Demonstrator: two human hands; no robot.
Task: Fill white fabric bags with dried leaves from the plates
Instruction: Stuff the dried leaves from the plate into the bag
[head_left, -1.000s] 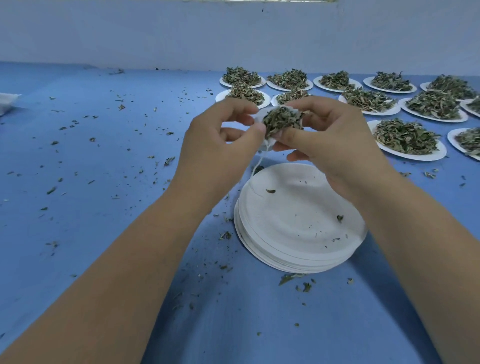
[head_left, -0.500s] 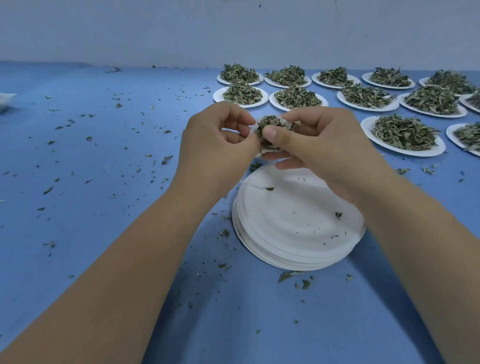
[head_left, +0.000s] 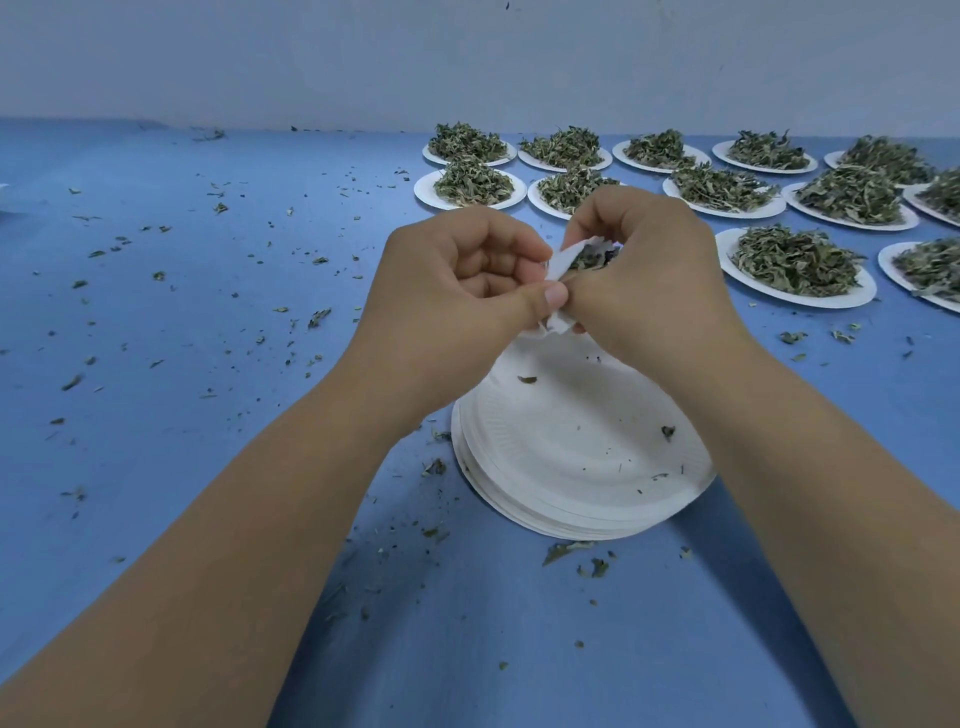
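White, thin, crumpled cloth: the fabric bag (head_left: 563, 266) is held between both hands, above the far rim of a stack of ribbed paper plates (head_left: 582, 467). Left hand (head_left: 452, 291) pinches the bag's near edge, thumb against curled fingers. Right hand (head_left: 654, 280) has its fingers curled round the bag's other side. Dark, curled dried leaves (head_left: 592, 257) show in the open mouth. Top plate carries only a few flakes. Beyond, round plates heaped with leaves (head_left: 795, 265) sit in rows. Matte blue tabletop (head_left: 208, 364), strewn with leaf crumbs.
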